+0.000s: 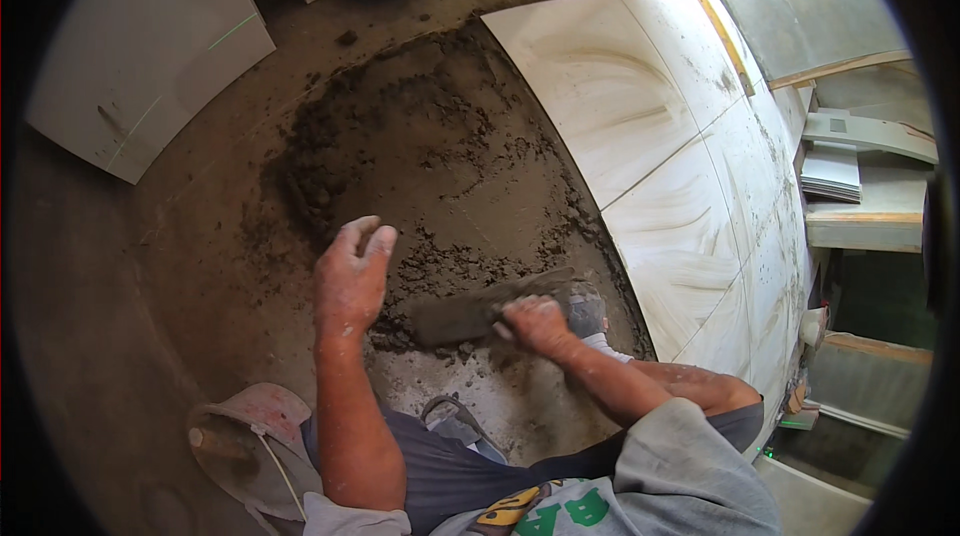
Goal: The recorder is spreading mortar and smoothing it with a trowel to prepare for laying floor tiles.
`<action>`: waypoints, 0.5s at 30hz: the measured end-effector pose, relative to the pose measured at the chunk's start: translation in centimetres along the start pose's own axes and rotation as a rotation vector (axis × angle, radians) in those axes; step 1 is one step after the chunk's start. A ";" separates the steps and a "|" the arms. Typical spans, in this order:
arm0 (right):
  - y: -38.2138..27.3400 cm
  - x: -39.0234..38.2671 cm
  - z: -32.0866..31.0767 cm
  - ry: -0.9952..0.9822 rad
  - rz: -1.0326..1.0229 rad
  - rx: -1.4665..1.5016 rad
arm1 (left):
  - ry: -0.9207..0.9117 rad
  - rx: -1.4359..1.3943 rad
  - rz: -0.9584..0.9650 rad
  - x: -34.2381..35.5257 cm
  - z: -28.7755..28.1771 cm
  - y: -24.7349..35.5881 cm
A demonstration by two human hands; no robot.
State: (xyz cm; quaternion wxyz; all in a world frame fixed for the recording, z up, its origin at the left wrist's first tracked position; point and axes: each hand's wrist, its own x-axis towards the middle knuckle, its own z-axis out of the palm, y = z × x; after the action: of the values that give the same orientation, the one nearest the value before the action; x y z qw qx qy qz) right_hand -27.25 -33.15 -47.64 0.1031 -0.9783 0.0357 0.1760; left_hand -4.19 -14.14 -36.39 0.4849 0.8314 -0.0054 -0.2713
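Observation:
My right hand (538, 324) is closed round the grip of a long plastering trowel (450, 320). Its mortar-smeared blade rests at the near edge of a bed of dark wet mortar (440, 166). Over the left part of that bed hangs my dusty left hand (352, 271), holding nothing, its fingers bent and the thumb apart from them. Rough crumbs of mortar lie just beyond the blade, while the middle of the bed looks smoother. Large white floor tiles (640, 116), streaked with dried mortar, border the bed on the right.
By my left knee stands a bucket (270, 406) with a wooden handle in it. Loose tile panels (150, 56) lean at the far left, crossed by a green laser line. At the right are a stack of tiles (830, 173) and wooden strips (715, 21). Bare concrete floor (200, 236) lies left.

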 end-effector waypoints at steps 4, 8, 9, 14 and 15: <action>3.5 0.9 -5.0 0.087 0.364 0.025 | -0.003 0.139 0.149 0.5 0.1 -0.7; 4.8 0.2 -5.8 0.212 0.603 0.028 | 0.021 0.117 0.195 0.5 0.1 -1.1; 4.6 -0.1 -6.8 0.226 0.598 0.136 | 0.071 0.112 0.231 0.6 1.2 -1.1; 2.1 0.5 -5.2 0.293 0.463 0.437 | 0.095 0.056 0.201 -0.2 1.7 0.4; 0.4 1.1 -5.0 0.181 0.474 0.527 | 0.105 0.042 0.214 -0.7 1.0 0.0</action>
State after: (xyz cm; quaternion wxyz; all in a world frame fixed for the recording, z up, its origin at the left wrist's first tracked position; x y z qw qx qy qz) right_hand -24.55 -34.63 -43.52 0.3043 -0.8944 0.3147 0.0923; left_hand -5.17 -14.75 -36.42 0.4933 0.8490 -0.0741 -0.1740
